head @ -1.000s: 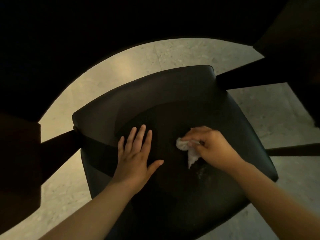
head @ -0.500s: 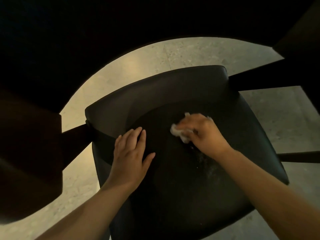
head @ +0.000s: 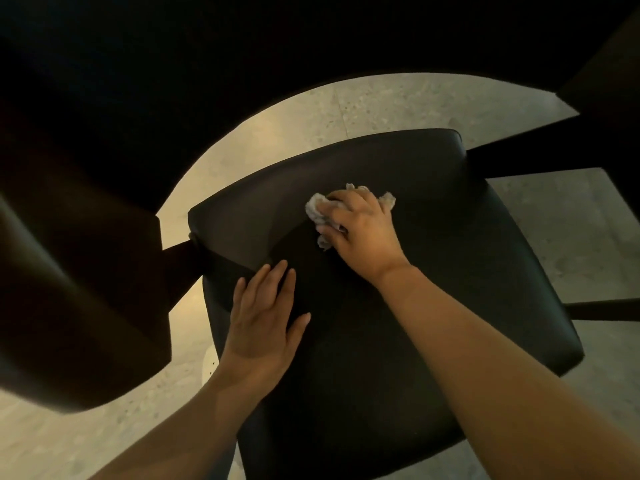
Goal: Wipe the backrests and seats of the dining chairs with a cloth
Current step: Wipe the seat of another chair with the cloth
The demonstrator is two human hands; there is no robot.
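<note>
A dark padded chair seat (head: 467,258) fills the middle of the head view. My right hand (head: 360,233) grips a crumpled white cloth (head: 316,209) and presses it on the far part of the seat; bits of cloth stick out on both sides of the hand. My left hand (head: 265,320) lies flat, fingers straight and together, on the seat near its left edge. The chair's backrest is not in view.
A dark round table edge (head: 173,81) arcs over the chair at the top. Another dark wooden piece of furniture (head: 69,289) stands close on the left. Dark chair frame bars (head: 519,161) run off to the right. Pale speckled floor (head: 561,230) shows around the seat.
My right hand has slid the cloth away from me, from the seat's middle toward its far edge. My left hand stayed flat on the seat's left side.
</note>
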